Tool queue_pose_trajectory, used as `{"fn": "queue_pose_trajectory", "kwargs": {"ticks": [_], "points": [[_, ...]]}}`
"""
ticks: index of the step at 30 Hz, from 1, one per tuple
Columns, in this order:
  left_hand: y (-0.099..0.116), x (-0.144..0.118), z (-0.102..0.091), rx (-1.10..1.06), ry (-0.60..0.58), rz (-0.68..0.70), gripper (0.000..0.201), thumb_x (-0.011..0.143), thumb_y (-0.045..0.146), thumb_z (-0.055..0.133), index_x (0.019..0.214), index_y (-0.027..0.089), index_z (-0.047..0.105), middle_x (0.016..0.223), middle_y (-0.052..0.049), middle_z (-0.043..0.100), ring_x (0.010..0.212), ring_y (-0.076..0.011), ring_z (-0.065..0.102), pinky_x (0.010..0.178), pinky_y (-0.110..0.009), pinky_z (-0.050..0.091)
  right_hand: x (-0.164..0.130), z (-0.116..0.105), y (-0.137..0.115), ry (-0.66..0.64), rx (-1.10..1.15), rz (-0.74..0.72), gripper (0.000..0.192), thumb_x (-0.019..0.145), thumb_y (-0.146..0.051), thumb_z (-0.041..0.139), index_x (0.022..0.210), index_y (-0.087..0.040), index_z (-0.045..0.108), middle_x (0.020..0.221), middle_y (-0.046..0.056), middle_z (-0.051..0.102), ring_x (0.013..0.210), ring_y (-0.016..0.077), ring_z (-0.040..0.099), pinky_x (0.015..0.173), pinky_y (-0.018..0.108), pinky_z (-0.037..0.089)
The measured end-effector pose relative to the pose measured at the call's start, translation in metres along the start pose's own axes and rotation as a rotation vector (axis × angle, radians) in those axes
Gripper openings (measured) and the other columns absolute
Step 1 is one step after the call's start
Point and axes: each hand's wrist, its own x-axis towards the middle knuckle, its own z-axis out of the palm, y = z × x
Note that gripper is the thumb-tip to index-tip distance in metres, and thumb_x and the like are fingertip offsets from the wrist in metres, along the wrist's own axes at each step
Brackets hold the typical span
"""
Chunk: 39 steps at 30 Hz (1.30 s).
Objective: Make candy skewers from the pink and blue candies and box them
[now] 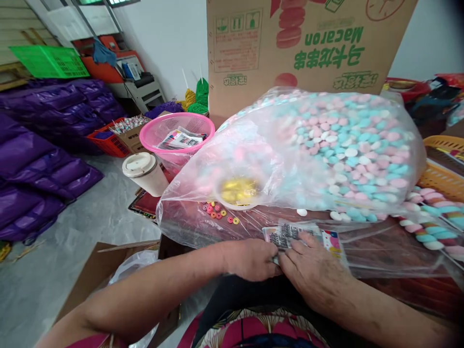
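Cluttered with stock, the room is showing purple sacks [50, 145] filling the left of the frame, a green crate [49, 61] in the upper left and an upside-down cardboard box [290, 43] printed "Macaron" across the top centre. Below it, a big clear bag of pastel candies [326, 150], pink, blue and white, is spreading over the centre and right of the dark table [416, 290]. A pink basket [177, 133] and a lidded paper cup [145, 174] are standing left of centre, and a few small ring sweets [219, 212] are lying just left of the bag's opening.

At lower centre, both hands are meeting at the table's near edge. The left hand [250, 259] and the right hand [311, 270] are touching each other, fingers closing on a small printed packet [300, 237] lying flat under clear film just in front of the bag. The right fingers are resting on the packet's top; the left ones are curling at its near corner, though exactly how tightly either is pinching is hard to tell.

Judging by this, doing the step well is calling for keeping the packet flat against the table, gripping only its edge, and keeping the loose film of the big bag out from under the fingers so no candies are spilling.
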Motion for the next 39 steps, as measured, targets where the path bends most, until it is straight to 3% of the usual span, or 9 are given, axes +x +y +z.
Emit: {"fn": "queue_pose_trajectory", "kwargs": {"ticks": [5,8,11,15,20,25,30,35,39], "points": [[-0.011,-0.025,0.017,0.716,0.597,0.282,0.009,0.082,0.017,0.051,0.084,0.013,0.058,0.075,-0.007,0.062,0.067,-0.0219,0.06,0.058,-0.035,0.049,0.02,-0.007,-0.007,-0.487,1.22,0.643,0.023,0.083,-0.028,0.031,0.063,-0.021,0.041,0.044,-0.004,0.039,0.043,0.0126,0.042,0.048,0.026,0.039],[-0.025,-0.039,0.032,0.773,0.848,0.453,0.015,0.087,0.017,0.044,0.087,0.013,0.059,0.069,-0.003,0.06,0.057,-0.0166,0.054,0.051,-0.029,0.043,0.03,-0.015,-0.006,-0.706,1.527,0.684,0.024,0.079,-0.034,0.036,0.059,-0.021,0.039,0.039,-0.007,0.032,0.038,0.0098,0.035,0.046,0.024,0.036],[-0.039,-0.05,0.043,0.494,0.996,0.384,0.02,0.088,0.015,0.041,0.087,0.013,0.062,0.071,-0.005,0.063,0.06,-0.0158,0.056,0.055,-0.028,0.044,0.052,-0.029,0.011,-0.734,1.355,0.477,0.03,0.085,-0.04,0.04,0.068,-0.018,0.051,0.055,-0.001,0.054,0.051,0.0106,0.049,0.054,0.024,0.039],[-0.051,-0.059,0.045,-0.209,1.151,0.161,0.017,0.087,0.017,0.05,0.085,0.015,0.067,0.073,-0.005,0.066,0.065,-0.0133,0.059,0.062,-0.023,0.046,0.109,-0.04,0.05,-0.339,0.843,0.305,0.034,0.093,-0.038,0.034,0.082,-0.019,0.06,0.074,0.001,0.061,0.064,0.0123,0.053,0.056,0.024,0.037],[-0.057,-0.063,0.046,-0.865,1.23,-0.08,0.01,0.076,0.026,0.067,0.077,0.018,0.074,0.071,-0.002,0.069,0.065,-0.0131,0.059,0.061,-0.021,0.045,0.172,-0.017,0.084,-0.345,0.1,0.208,0.02,0.081,-0.012,0.048,0.079,-0.018,0.067,0.074,0.004,0.062,0.072,0.0164,0.054,0.063,0.028,0.034],[-0.063,-0.06,0.049,-1.246,1.191,-0.263,0.021,0.064,0.035,0.075,0.073,0.016,0.074,0.056,-0.001,0.063,0.05,-0.0095,0.051,0.047,-0.019,0.038,0.178,0.004,0.087,-0.461,0.036,0.1,0.021,0.071,-0.008,0.059,0.076,-0.025,0.071,0.079,0.004,0.066,0.081,0.0197,0.054,0.069,0.031,0.035],[-0.058,-0.055,0.041,-1.328,1.113,-0.275,0.028,0.058,0.04,0.078,0.069,0.015,0.073,0.053,-0.002,0.063,0.041,-0.0069,0.045,0.037,-0.017,0.028,0.18,0.009,0.085,-0.554,-0.037,0.061,0.02,0.065,-0.004,0.062,0.059,-0.021,0.07,0.065,0.006,0.063,0.07,0.0199,0.053,0.066,0.034,0.035],[-0.05,-0.054,0.035,-1.455,1.092,-0.341,0.037,0.055,0.043,0.079,0.075,0.014,0.07,0.056,-0.003,0.063,0.039,-0.0071,0.045,0.029,-0.013,0.021,0.185,-0.005,0.089,-0.438,-0.031,0.036,0.024,0.077,-0.008,0.055,0.067,-0.023,0.07,0.083,0.006,0.067,0.088,0.0229,0.053,0.073,0.035,0.035],[-0.043,-0.046,0.029,-1.513,1.043,-0.243,0.038,0.057,0.044,0.076,0.075,0.013,0.065,0.053,-0.002,0.062,0.031,-0.0051,0.036,0.023,-0.014,0.024,0.176,-0.028,0.084,-0.319,-0.016,0.106,0.024,0.078,-0.006,0.051,0.082,-0.021,0.07,0.079,0.008,0.067,0.087,0.0236,0.055,0.074,0.035,0.037]]}}
